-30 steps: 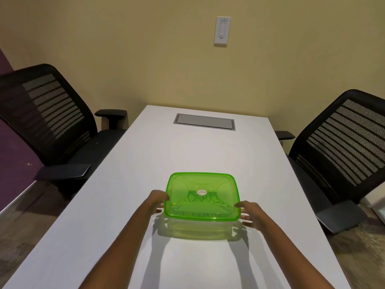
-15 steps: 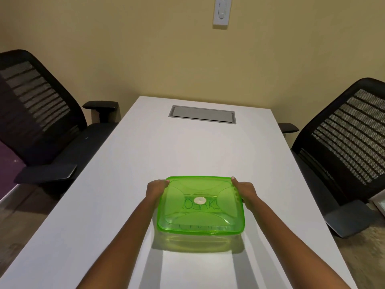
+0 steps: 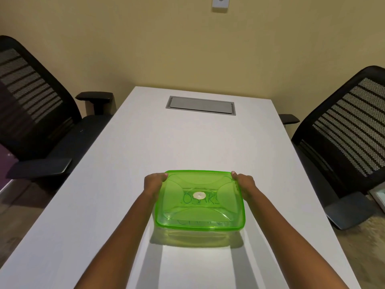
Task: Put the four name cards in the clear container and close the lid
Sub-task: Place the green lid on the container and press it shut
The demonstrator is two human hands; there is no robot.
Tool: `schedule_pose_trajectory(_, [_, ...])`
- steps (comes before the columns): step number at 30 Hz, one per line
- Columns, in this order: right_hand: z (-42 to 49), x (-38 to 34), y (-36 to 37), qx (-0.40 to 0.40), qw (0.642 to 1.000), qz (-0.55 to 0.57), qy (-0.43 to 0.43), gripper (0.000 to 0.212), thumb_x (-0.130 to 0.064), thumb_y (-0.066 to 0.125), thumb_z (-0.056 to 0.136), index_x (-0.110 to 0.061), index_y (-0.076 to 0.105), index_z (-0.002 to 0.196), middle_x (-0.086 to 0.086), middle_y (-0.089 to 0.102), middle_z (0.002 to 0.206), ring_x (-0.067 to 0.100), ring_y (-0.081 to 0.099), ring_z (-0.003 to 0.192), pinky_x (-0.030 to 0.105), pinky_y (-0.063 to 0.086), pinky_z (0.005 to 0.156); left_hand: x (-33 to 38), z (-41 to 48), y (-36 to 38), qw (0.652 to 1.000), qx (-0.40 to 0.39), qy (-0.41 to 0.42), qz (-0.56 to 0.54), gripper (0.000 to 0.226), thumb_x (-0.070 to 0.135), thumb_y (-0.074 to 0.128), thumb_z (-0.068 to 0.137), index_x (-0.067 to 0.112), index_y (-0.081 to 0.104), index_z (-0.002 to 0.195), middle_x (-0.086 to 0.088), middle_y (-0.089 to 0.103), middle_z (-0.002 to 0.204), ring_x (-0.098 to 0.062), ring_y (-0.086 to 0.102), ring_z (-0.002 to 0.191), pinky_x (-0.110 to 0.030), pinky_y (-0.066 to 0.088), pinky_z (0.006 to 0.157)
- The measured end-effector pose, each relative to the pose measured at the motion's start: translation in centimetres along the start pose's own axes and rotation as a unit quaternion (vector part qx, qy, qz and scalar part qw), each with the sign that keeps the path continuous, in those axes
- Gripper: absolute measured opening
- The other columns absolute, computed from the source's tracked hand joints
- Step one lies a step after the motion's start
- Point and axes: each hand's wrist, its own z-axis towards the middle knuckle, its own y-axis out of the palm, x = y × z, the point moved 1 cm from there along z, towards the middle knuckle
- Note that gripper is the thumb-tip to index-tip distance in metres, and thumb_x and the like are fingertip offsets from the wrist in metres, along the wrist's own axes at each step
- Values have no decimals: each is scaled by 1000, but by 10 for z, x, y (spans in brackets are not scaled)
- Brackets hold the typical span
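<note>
A clear square container [image 3: 195, 236] stands on the white table [image 3: 116, 184], covered by a translucent green lid [image 3: 200, 213] with a small white disc at its centre. Handwritten name cards [image 3: 201, 200] show faintly through the lid. My left hand [image 3: 154, 182] grips the lid's far left corner, thumb on top of the rim. My right hand [image 3: 244, 183] grips the far right corner the same way. Both forearms run along the container's sides.
A grey cable hatch [image 3: 201, 105] is set into the far end of the table. Black mesh office chairs stand at the left [image 3: 35, 113] and right [image 3: 345, 138]. A wall switch [image 3: 220, 3] is on the yellow wall behind.
Both hands slid from the lid's near-side edges up to its far corners. The view came closer and tilted down over the container.
</note>
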Motion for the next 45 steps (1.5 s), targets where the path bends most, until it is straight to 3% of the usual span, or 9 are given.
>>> schedule_pose_trajectory(4, [0, 0, 3, 8, 997, 57, 46, 35, -28, 58, 92, -5, 44, 69, 5, 41, 69, 22, 44, 82, 31, 36, 70, -1, 4, 2, 1000, 14, -5, 3, 36, -4, 61, 85, -16, 58, 119, -31, 58, 128, -40, 56, 121, -49, 44, 106])
schedule_pose_trajectory(8, [1, -1, 5, 19, 993, 100, 57, 27, -21, 58, 91, -2, 46, 76, 12, 47, 84, 23, 43, 90, 31, 34, 78, 0, 9, 4, 1000, 23, -17, 5, 35, -5, 61, 84, -16, 58, 118, -30, 58, 128, -37, 57, 118, -45, 46, 104])
schedule_pose_trajectory(12, [3, 2, 7, 30, 994, 89, 61, 38, -15, 56, 91, -8, 37, 59, 5, 40, 67, 18, 36, 58, 28, 33, 58, 0, 12, 6, 999, 24, -17, 19, 35, -4, 61, 85, -16, 59, 118, -29, 59, 129, -36, 57, 118, -41, 46, 100])
schedule_pose_trajectory(20, [-7, 3, -1, 18, 999, 32, 20, 46, -28, 58, 91, -9, 37, 56, 5, 36, 58, 17, 31, 52, 28, 24, 51, -5, 2, 6, 992, 31, 41, 113, 33, 9, 59, 89, -9, 63, 116, -25, 62, 126, -36, 57, 119, -41, 44, 102])
schedule_pose_trajectory(23, [-24, 5, 2, 46, 997, -47, -44, 39, -31, 52, 95, 3, 62, 81, 13, 59, 81, 27, 55, 76, 31, 40, 68, -9, -13, 5, 968, 59, 105, 221, 33, 22, 52, 94, -1, 65, 115, -24, 61, 126, -37, 56, 117, -41, 45, 100])
schedule_pose_trajectory(27, [-49, 14, 0, 102, 981, -100, -135, 38, -22, 53, 94, 1, 53, 124, 24, 53, 129, 36, 53, 119, 39, 42, 99, -21, -35, 4, 913, 78, 169, 364, 40, 24, 34, 100, 7, 49, 133, -23, 49, 133, -38, 51, 122, -44, 43, 98])
schedule_pose_trajectory(32, [-75, 23, 4, 121, 939, -239, -217, 43, -19, 44, 97, -6, 41, 138, 14, 38, 145, 29, 37, 136, 41, 36, 107, -34, -55, -1, 842, 63, 230, 483, 51, 25, 31, 101, 7, 24, 149, -15, 36, 150, -28, 39, 137, -42, 38, 106])
schedule_pose_trajectory(39, [-108, 39, 26, 74, 868, -413, -265, 52, -33, 29, 101, -14, 23, 149, 7, 17, 159, 17, 15, 148, 39, 17, 120, -52, -75, 2, 721, 24, 288, 630, 55, 34, 23, 101, 13, 14, 152, -14, 9, 161, -24, 10, 150, -39, 17, 120])
schedule_pose_trajectory(45, [-131, 52, 43, 49, 847, -448, -282, 55, -38, 25, 101, -17, 16, 151, 5, 10, 162, 19, 7, 150, 46, 9, 120, -68, -99, 13, 703, -28, 294, 647, 63, 45, 23, 99, 16, 8, 153, -10, 2, 163, -23, 2, 151, -43, 7, 122])
